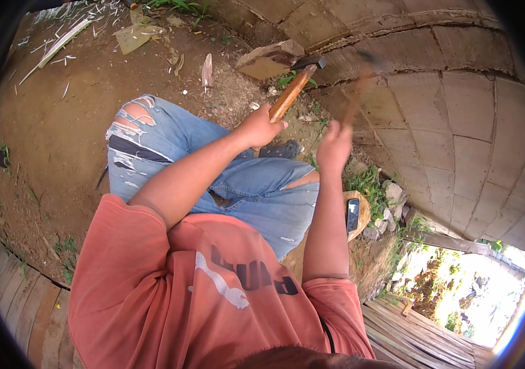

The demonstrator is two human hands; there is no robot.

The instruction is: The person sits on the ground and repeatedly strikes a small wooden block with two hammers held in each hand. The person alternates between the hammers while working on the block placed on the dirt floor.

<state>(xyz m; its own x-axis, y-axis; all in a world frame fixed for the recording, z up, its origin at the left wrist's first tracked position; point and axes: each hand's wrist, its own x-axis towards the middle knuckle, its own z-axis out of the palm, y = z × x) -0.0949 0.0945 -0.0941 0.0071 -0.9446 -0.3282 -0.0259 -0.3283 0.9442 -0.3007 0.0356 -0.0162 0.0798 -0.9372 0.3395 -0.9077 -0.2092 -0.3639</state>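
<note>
My left hand (260, 127) is closed round the orange-brown handle of a wooden-handled tool (291, 96). Its dark metal head sits crosswise at the far end, beside a brown block (270, 59); whether it is a hammer or a hatchet I cannot tell. To the right, my right hand (335, 147) grips a second handled tool (355, 98), raised and smeared by motion. A dark head shows faintly at its top, in front of the wall. The two tools are apart. My legs in torn blue jeans (262, 190) are folded beneath my forearms.
A wall of flat brown panels (422, 111) curves along the right. A phone (353, 215) lies on a pale wooden piece near my right forearm, beside stones (393, 194) and weeds. Pale wood strips (59, 49) litter the dirt at far left. Planks border the lower corners.
</note>
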